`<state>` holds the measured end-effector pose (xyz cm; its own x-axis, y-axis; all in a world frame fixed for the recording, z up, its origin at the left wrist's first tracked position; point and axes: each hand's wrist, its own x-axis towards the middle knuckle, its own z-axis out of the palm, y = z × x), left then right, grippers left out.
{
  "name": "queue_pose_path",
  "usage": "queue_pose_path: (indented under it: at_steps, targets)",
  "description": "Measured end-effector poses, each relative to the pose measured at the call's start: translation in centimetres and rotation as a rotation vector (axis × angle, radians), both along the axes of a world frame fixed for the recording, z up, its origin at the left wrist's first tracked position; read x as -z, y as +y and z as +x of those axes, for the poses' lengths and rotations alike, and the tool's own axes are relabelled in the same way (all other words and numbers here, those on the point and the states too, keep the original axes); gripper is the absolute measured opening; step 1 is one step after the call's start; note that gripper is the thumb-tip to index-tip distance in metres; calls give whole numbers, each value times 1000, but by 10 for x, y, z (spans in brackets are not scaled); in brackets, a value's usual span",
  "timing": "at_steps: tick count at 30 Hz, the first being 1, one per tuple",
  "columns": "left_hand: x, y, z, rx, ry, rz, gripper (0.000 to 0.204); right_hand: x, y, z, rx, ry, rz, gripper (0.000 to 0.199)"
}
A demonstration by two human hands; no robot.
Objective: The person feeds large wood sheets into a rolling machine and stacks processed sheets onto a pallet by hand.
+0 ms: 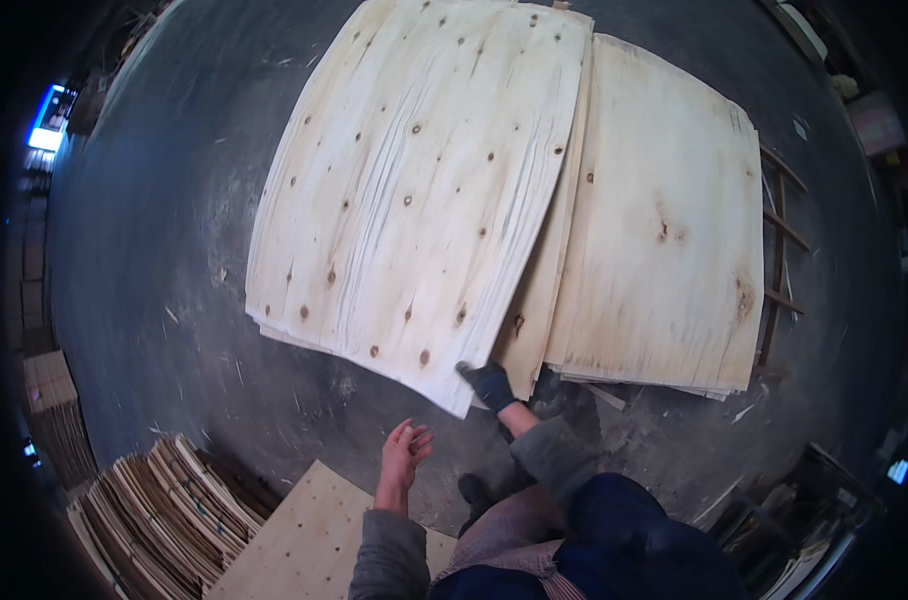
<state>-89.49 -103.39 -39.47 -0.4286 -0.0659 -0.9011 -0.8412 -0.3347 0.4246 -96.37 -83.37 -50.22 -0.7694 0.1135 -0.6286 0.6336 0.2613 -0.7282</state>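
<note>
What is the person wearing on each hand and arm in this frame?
The left hand is bare, with a grey sleeve down to the wrist. The right hand wears a dark glove, and its grey sleeve stops short of the wrist.

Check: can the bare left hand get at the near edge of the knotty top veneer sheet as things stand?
Probably yes. The left hand is open and empty above bare floor, with nothing between it and the sheet's near edge. The gloved right hand already grips that edge's near corner.
</note>
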Motion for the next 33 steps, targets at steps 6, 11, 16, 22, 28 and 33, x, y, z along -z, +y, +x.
queue_pose_path:
  at_steps: [6,11,16,22,28,33]
  targets:
    - [52,-38,-46,-271,-86,147,30,-158,-19,-43,-2,412,-166,35]
    - [113,-64,-35,-262,-217,181,52,-105,19,-2,260,134,-106,37]
    - [165,-14,-56,-239,-291,247,66,97,47,71,469,-28,117,43]
    - [204,8,-65,-401,-296,247,57,101,33,67,430,-60,277,46]
    - [166,5,-64,-350,-234,192,50,77,34,59,643,162,368,73]
    - [123,-4,-64,-267,-157,166,42,8,52,48,424,160,672,81]
